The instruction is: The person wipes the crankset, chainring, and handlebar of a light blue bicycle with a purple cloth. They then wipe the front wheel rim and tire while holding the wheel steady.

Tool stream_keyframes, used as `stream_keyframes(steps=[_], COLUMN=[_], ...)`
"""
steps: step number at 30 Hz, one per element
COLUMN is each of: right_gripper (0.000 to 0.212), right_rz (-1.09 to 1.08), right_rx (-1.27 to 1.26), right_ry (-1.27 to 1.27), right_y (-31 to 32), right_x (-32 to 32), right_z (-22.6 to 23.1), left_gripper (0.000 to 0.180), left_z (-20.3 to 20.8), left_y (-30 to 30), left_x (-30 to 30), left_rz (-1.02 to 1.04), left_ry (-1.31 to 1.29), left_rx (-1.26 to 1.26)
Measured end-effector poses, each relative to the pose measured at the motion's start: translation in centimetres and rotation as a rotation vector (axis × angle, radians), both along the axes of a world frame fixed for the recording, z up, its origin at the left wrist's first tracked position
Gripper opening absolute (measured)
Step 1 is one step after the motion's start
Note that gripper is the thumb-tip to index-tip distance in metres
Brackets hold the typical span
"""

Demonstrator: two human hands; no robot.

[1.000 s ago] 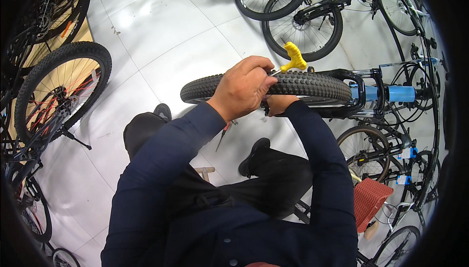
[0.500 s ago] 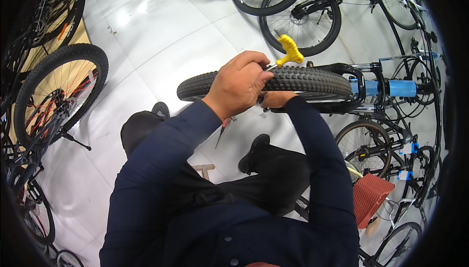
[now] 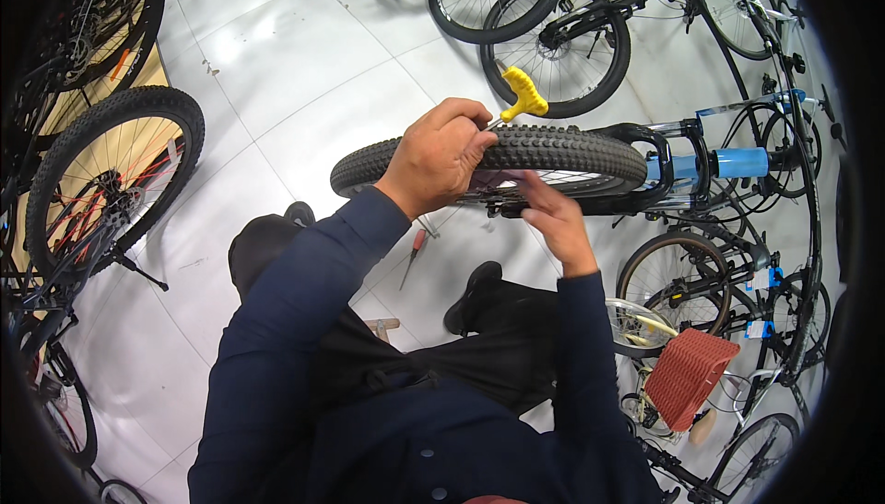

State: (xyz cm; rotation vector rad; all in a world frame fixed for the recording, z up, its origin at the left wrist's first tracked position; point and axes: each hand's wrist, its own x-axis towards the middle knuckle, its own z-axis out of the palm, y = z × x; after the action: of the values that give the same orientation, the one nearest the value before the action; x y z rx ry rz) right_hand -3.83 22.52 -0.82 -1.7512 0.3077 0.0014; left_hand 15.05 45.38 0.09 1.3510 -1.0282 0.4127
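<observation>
A bicycle wheel [image 3: 572, 155] with a knobbly black tyre sits in a fork in front of me. My left hand [image 3: 435, 155] is closed round the tyre, its thumb and fingertips beside the thin metal shaft of a yellow-handled tool [image 3: 525, 94]. That tool's shaft runs down to the tyre at those fingers, and its tip is hidden. Just below the wheel's near side, my right hand [image 3: 560, 225] has its fingers stretched out, slightly smeared by motion. I see nothing in it. Whether its fingertips touch the rim, I cannot tell.
A red-handled screwdriver [image 3: 414, 255] lies on the floor below the wheel. A blue frame tube [image 3: 740, 163] continues right of the fork. Several bicycles stand around, including one with a knobbly tyre [image 3: 184, 167] at left. A red basket [image 3: 690, 377] is at lower right.
My right hand has come away from under the wheel, down and toward me, with its fingers now extended. The left hand and yellow-handled tool sit slightly further left in the picture.
</observation>
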Motion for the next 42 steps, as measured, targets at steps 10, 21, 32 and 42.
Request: stream_keyframes(steps=[10,21,32,42], right_gripper=[0.043,0.024,0.021,0.049], right_rz=[-0.453,-0.783,-0.425,-0.192], right_rx=[0.579,0.542,-1.056,-1.158], right_ry=[-0.778,-0.567,0.061,0.065], right_y=[-3.8,-1.2,2.4,3.3], right_x=[-8.7,-2.9,1.0,2.9], right_z=[-1.1,-6.2,-8.1,-5.4], left_gripper=[0.026,0.024,0.021,0.025], left_z=[0.4,0.5,0.6,0.5], left_y=[0.2,0.1,0.0,-0.1], left_x=[-0.4,-0.6,-0.4,-0.2], left_rz=[0.016,0.051,0.026,0.013], left_ry=[-0.014,-0.007,-0.026,-0.01], left_rx=[0.047,0.113,0.05,0.054])
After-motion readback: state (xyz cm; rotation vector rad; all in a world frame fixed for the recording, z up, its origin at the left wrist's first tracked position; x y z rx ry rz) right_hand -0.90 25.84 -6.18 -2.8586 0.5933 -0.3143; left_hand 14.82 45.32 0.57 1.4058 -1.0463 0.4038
